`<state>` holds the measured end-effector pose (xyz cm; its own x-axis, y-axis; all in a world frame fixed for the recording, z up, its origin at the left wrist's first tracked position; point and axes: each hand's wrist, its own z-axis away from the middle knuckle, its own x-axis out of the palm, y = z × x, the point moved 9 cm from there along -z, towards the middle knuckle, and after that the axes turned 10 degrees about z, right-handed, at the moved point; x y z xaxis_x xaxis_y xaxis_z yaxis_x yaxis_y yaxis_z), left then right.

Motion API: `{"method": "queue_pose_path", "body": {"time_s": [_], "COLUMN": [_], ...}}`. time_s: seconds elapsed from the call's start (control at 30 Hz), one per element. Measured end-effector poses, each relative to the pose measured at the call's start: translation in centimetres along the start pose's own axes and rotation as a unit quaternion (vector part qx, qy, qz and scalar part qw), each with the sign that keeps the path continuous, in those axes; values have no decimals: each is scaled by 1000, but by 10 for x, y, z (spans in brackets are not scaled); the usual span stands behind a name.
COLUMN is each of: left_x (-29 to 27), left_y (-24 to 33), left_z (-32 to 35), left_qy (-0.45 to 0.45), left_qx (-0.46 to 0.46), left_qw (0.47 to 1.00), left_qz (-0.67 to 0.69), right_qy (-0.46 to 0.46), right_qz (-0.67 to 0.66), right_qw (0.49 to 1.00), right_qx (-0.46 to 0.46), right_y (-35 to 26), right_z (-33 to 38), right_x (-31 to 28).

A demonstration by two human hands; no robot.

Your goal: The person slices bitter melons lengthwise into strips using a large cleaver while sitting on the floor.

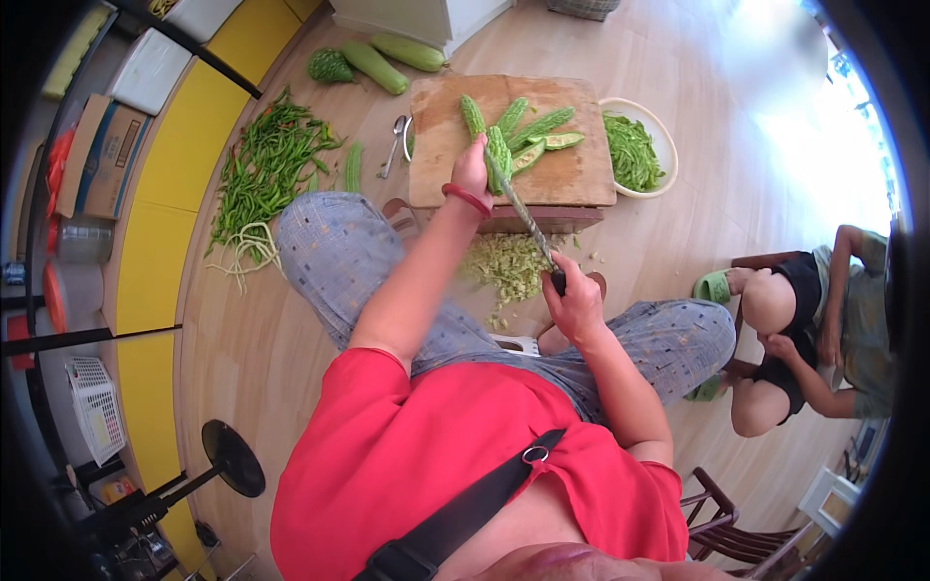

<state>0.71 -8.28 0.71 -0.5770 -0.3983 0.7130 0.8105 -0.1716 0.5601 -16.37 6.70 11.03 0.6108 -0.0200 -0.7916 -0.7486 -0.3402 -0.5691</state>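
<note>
The right hand (573, 308) is covering the knife (523, 215) handle; glare is washing out the floor (823, 126) beyond the bowl (666, 145).

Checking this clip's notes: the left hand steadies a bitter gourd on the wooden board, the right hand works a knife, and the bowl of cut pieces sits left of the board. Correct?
Not quite. In the head view the bowl sits to the right of the wooden board. The left hand steadies the bitter gourd, and the right hand holds the knife.
</note>
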Motion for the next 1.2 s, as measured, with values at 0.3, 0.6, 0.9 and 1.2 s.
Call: {"method": "queue_pose_path", "body": {"time_s": [0.3,0.6,0.9,1.2], "left_x": [-9,8,9,14], "left_y": [-4,17,10,-11], "left_z": [-13,3,0,-14], "left_qy": [31,6,-10,24], "left_qx": [-3,99,120,35], "left_qw": [999,995,992,993], "left_qz": [40,7,32,111], "right_qy": [-42,-64,-38,-43], "right_qz": [63,72,94,106], "right_qw": [997,995,995,993], "right_qx": [-32,4,19,24], "right_y": [0,2,0,4], "right_z": [2,-2,-13,-47], "right_x": [5,8,17,20]}}
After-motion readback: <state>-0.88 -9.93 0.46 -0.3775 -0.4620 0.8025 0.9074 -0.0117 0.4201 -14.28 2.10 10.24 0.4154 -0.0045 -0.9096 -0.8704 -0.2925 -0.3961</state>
